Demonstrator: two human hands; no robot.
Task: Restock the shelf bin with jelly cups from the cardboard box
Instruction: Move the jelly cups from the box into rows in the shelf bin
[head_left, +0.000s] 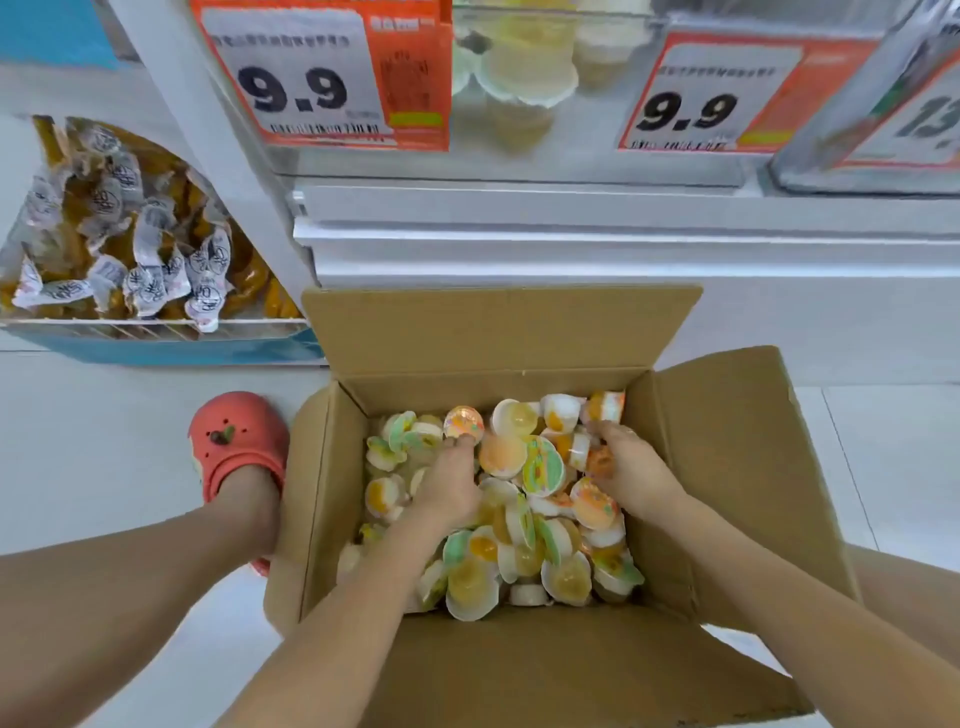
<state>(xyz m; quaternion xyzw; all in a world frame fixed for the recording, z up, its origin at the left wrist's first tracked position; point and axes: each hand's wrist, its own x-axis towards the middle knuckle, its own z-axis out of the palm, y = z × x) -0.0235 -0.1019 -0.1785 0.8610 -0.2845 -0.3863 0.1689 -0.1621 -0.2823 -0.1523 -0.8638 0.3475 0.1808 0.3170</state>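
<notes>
Jelly cups (498, 499) are gripped by both hands inside the cardboard box (727, 467); overfilled handfuls may be dropped.

I see a pale tiled floor (883, 441). The open cardboard box (519, 670) stands on it, with my red clog (236, 441) just beside its left wall.

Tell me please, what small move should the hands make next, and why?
Probably lift both hands out with the jelly cups. The left hand and right hand are already down among them in the cardboard box, fingers curled, and the shelf bin waits above.
</notes>
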